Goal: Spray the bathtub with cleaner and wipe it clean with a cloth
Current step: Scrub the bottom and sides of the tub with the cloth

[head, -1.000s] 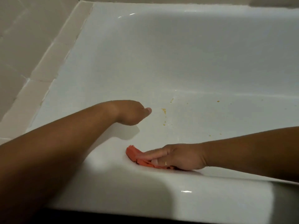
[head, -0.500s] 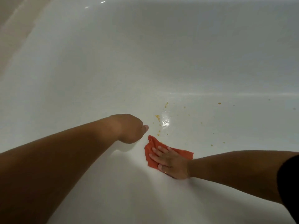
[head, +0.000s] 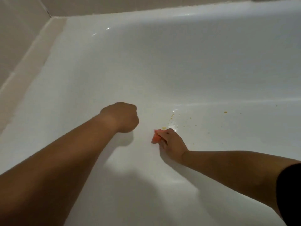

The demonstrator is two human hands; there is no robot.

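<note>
Wiping white bathtub [head: 195,70] floor, my right hand [head: 172,142] gripping bunched orange-red cloth [head: 156,137].
Yellow specks [head: 164,128] lie just past the cloth, ahead and rightward; right hand is nearer. My left hand [head: 121,117] is fisted, apparently empty, off left.

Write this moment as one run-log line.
phase: wiping | right hand: grips orange cloth on bathtub | left hand: curled, empty | yellow specks: present

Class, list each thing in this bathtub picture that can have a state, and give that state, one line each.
White glossy bathtub: dirty, wet patch on floor.
Yellowish specks: unwiped, scattered on tub floor.
Orange-red cloth: bunched, held against tub floor.
Right hand: grips cloth.
Left hand: fingers curled, nothing visible in it.
</note>
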